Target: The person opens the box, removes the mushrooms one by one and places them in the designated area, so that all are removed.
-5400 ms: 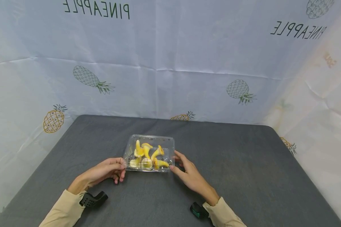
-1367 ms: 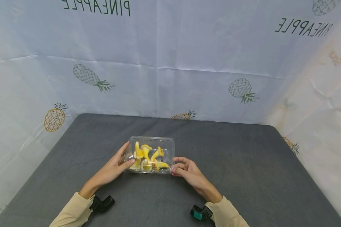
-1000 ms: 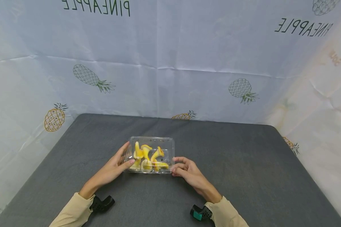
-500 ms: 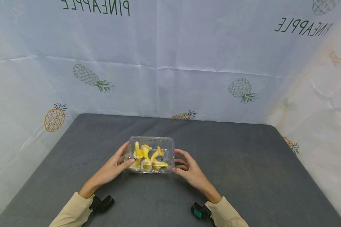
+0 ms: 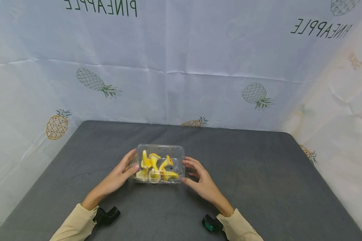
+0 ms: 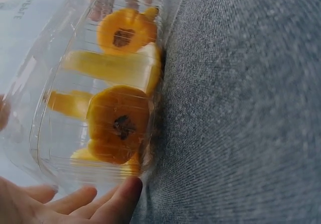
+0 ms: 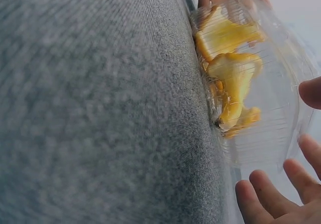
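grey tabletop [image 5: 244, 174] bears the clear box [image 5: 178, 157] toward seven o'clock, left hand [image 5: 117, 177] at its eight, right hand [image 5: 203, 182] at its four, apart, fingers loose; light, even pressure should steady it.

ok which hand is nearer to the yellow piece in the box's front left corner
Left. The left hand is at the left end of the clear box, by the yellow piece; the right hand, at its right end.

Pineapple-print cloth [image 5: 181, 43] behind a grey table [image 5: 244, 167]
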`<state>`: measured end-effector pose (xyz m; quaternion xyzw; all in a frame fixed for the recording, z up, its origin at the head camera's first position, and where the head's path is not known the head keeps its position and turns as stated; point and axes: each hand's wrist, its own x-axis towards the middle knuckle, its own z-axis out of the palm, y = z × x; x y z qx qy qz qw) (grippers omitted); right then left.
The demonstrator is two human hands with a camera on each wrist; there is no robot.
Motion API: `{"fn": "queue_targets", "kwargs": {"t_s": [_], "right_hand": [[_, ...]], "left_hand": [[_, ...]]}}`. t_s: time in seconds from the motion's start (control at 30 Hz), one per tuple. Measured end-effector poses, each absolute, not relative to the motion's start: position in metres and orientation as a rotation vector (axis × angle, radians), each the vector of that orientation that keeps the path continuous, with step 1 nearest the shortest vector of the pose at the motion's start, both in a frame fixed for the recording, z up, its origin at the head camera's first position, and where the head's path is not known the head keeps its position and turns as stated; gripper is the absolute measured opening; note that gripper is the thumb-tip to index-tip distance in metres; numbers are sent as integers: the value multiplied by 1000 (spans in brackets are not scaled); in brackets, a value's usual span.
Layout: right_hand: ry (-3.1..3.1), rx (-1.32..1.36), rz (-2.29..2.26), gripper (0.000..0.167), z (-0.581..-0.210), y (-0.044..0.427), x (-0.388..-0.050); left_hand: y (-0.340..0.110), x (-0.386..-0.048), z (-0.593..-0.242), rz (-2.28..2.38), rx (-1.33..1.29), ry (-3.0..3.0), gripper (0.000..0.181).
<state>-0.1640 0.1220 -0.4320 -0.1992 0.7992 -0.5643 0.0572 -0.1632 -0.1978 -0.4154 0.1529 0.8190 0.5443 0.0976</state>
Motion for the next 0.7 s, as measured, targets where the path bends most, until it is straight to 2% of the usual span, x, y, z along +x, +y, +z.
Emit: {"fn": "queue_targets", "kwargs": {"t_s": [0.2, 0.7], "right_hand": [[2407, -610, -1727, 58, -432, 122, -164], [2453, -562, -1742, 60, -425, 117, -167]], "left_hand": [[-200, -165, -412, 1701, 435, 2300, 61], [-202, -167, -416, 1718, 412, 2290, 63]]}}
